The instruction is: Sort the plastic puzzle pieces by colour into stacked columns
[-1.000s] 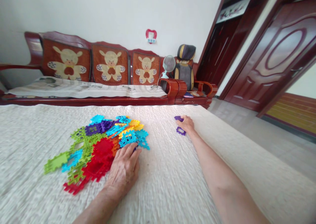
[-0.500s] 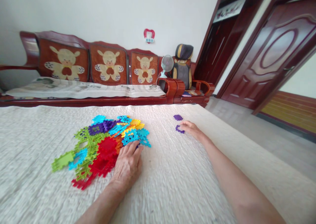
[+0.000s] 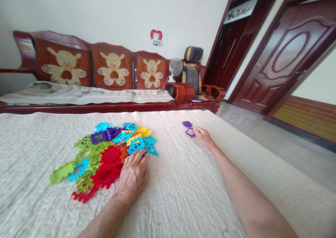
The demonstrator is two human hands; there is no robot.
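Note:
On the right of the white cover, my right hand (image 3: 203, 136) pinches the near side of a purple square frame piece (image 3: 188, 133). Just beyond that frame lies a solid purple interlocking piece (image 3: 187, 124), close to or touching its far edge. My left hand (image 3: 133, 169) rests palm down against the near right side of the pile, with bent fingers. A bit of a dark purple piece (image 3: 143, 155) peeks out between its thumb and index finger; most of it is hidden. Around it are red pieces (image 3: 111, 155), an orange piece (image 3: 123, 152) and a blue window piece (image 3: 136, 145).
Green pieces (image 3: 63, 172), yellow pieces (image 3: 141, 131) and more purple pieces (image 3: 99, 137) make up the pile. The textured white cover (image 3: 178, 196) spreads beneath everything. Behind it stand a wooden sofa (image 3: 157, 106), a small fan (image 3: 175, 67) and a chair (image 3: 193, 77).
My right hand has pushed the purple frame slightly away from me, closing the gap to the solid purple piece. My left hand stays by the pile. The view has shifted a little.

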